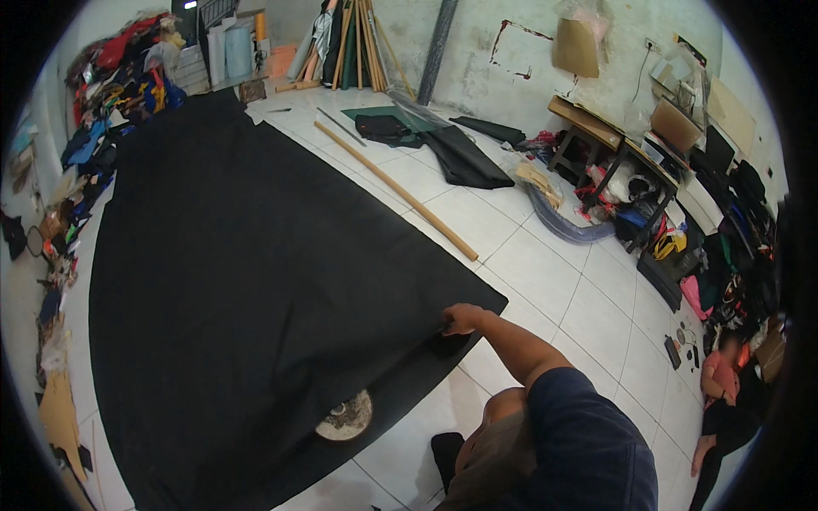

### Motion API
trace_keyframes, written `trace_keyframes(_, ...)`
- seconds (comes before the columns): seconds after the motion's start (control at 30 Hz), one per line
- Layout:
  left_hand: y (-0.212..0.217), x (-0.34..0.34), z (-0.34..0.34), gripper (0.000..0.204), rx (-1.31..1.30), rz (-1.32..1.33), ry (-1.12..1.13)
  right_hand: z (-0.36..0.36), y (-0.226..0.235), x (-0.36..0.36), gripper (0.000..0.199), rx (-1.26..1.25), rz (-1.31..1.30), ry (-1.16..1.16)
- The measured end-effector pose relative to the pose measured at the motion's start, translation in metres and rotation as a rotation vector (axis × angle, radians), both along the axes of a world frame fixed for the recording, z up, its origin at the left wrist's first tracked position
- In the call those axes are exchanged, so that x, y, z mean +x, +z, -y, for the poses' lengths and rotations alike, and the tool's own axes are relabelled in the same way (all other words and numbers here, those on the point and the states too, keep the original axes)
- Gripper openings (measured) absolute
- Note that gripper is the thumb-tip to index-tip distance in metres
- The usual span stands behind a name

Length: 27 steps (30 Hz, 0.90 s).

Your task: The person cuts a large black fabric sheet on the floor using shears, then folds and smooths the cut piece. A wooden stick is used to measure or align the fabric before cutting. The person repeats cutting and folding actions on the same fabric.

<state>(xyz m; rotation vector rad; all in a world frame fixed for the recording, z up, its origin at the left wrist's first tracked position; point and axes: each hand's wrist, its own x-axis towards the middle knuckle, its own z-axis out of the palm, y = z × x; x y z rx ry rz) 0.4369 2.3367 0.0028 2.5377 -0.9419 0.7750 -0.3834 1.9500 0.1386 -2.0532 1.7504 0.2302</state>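
Note:
A large sheet of black fabric (pixel 230 255) lies spread over the white tiled floor, with a ridge of folds running toward its near right side. My right hand (pixel 463 318) reaches in from the lower right, its fingers closed on the fabric close to the right corner. Just what the fingertips press on is dark and hard to make out. A worn, pale round disc (pixel 348 417) with a small knob at its middle rests on the near part of the fabric, partly covered by a fold. My left hand is out of view.
A wooden pole (pixel 396 191) lies beyond the fabric's right edge. Folded black cloth (pixel 464 157) is farther back. Heaped scraps (pixel 128 68) line the left wall, and rolls (pixel 354 47) lean at the back. A cluttered table (pixel 588 123) stands right; another person (pixel 722 379) sits far right.

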Motion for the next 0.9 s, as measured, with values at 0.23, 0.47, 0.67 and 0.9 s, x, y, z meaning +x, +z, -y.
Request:
trace_keyframes(0.23,0.006,0.061,-0.005,0.050,-0.931,-1.392,0.103,0.010,-0.008,-0.001,0.030,0.086,0.358,-0.470)
trace_keyframes(0.47,0.004,0.072,-0.003,0.022,-1.140,-1.430,0.129,0.051,0.055,0.012,0.035,-0.412,0.959,-0.724)
trace_keyframes(0.67,-0.001,0.045,0.015,0.036,-1.012,-1.462,0.236,0.079,0.122,-0.010,0.026,-1.024,0.939,-0.373)
trace_keyframes(0.9,-0.007,0.028,0.054,0.017,-0.941,-1.361,0.447,0.043,0.100,-0.041,0.040,-0.964,0.543,-0.656)
